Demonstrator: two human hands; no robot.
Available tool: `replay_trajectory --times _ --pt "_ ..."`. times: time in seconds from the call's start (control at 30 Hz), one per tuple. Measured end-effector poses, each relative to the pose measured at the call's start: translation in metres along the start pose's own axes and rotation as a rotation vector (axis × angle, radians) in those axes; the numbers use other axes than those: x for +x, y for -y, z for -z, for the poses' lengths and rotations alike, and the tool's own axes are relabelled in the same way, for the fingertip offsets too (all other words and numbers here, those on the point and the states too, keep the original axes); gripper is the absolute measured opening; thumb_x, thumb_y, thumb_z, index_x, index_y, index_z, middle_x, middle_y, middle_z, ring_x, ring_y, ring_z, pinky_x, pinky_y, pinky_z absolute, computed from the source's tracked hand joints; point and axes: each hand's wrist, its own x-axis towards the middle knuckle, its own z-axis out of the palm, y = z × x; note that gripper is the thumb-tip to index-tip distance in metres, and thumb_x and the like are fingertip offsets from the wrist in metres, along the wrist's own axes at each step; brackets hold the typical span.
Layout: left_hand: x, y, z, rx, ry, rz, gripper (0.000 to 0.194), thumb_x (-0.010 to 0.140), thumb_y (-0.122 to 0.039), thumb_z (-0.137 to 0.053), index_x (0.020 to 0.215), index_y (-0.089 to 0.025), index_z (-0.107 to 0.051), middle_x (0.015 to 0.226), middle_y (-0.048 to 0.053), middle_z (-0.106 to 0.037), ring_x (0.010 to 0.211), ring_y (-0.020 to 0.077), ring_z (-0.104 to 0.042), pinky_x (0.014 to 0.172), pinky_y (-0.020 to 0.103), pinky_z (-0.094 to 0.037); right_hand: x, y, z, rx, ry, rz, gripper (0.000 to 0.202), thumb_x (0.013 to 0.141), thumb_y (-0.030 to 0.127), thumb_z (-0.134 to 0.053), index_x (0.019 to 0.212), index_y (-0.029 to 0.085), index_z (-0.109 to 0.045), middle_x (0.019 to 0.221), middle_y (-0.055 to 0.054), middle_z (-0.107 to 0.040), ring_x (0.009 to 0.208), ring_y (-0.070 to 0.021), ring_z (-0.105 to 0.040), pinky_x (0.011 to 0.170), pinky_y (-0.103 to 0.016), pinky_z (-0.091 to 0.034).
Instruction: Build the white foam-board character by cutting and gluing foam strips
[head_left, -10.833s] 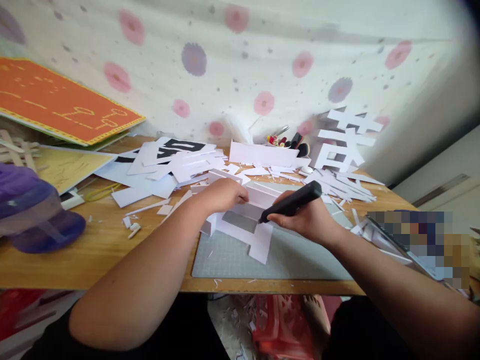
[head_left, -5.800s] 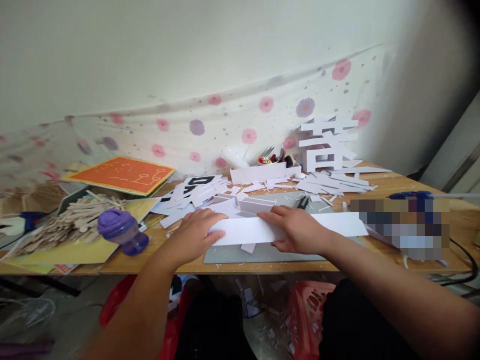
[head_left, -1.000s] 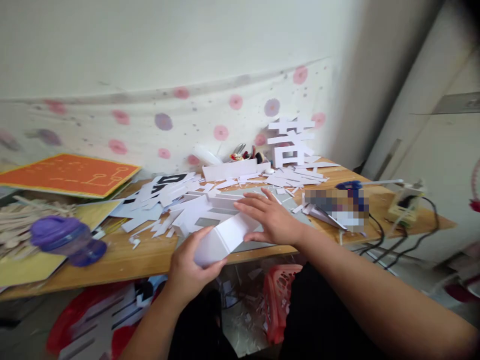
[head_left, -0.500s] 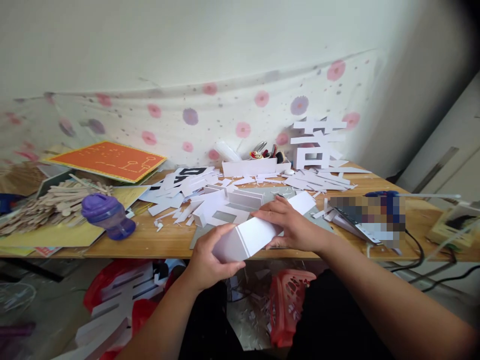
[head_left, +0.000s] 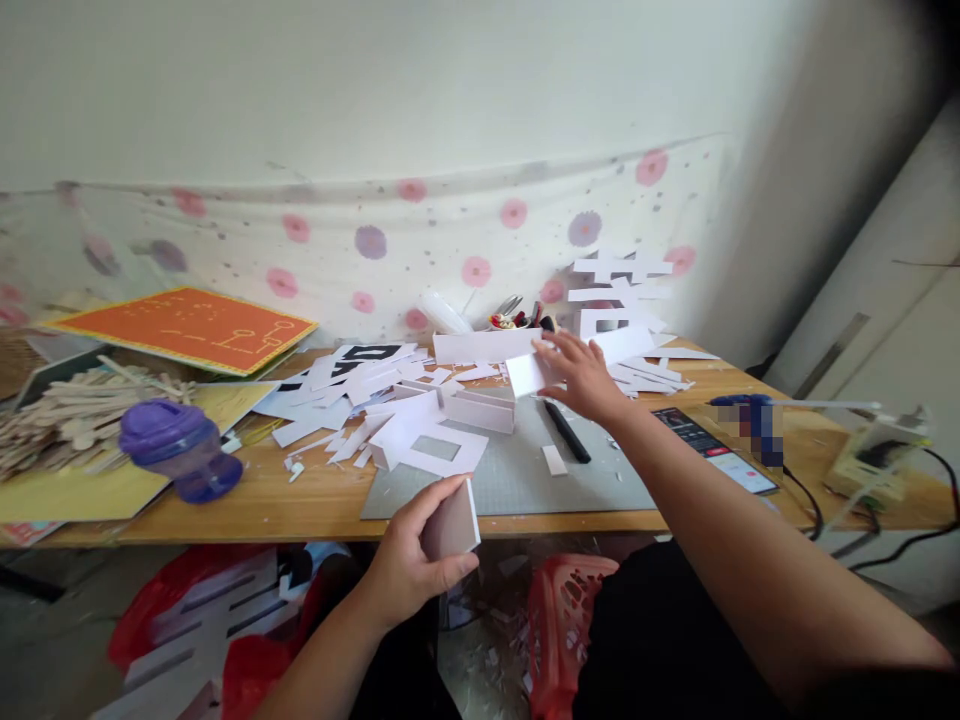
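My left hand (head_left: 401,565) is closed around a short white board piece (head_left: 452,522) in front of the table's edge, thumb on the near side. My right hand (head_left: 583,375), raised above the mat, grips a long white board strip (head_left: 527,375) with its fingers over the top. Below it, a black pen-shaped tool (head_left: 567,433) and a small white offcut (head_left: 554,461) lie on the grey cutting mat (head_left: 510,490). Left of them sits a partly assembled white board shape (head_left: 474,446) with upright walls and a rectangular opening.
White scraps (head_left: 322,400) cover the table's back. A purple cup (head_left: 180,450) stands left, near wooden sticks (head_left: 97,410). Rightward are a phone (head_left: 739,470), a blue glue gun (head_left: 769,430) and cables. A white built character (head_left: 622,270) stands behind; a red basket (head_left: 551,630) is below.
Both hands were together around white board pieces. My right hand has moved up and away with the long strip; my left keeps the short piece. The black tool and offcut now show.
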Motion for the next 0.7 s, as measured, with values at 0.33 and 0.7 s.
replay_trajectory --times 0.33,0.7 --pt "0.024 0.019 -0.008 0.653 -0.174 -0.179 0.055 0.079 -0.031 -0.069 0.132 -0.031 -0.055 0.113 0.006 -0.066 0.106 0.0274 -0.061 0.093 0.04 -0.05 -0.03 0.077 -0.022 0.397 0.398 -0.026 0.03 0.083 0.045 -0.071 0.098 0.019 -0.075 0.084 -0.001 -0.074 0.075 -0.0131 -0.066 0.068 -0.022 -0.047" --pt "0.046 0.024 0.036 0.96 -0.413 0.066 0.048 0.083 -0.053 -0.056 0.118 -0.021 -0.056 0.114 0.013 -0.064 0.106 0.0342 -0.063 0.087 0.044 -0.054 -0.048 0.081 -0.031 0.307 0.557 0.078 0.034 0.092 0.029 -0.063 0.121 0.012 -0.067 0.11 -0.011 -0.072 0.094 -0.0196 -0.068 0.081 -0.028 -0.049"
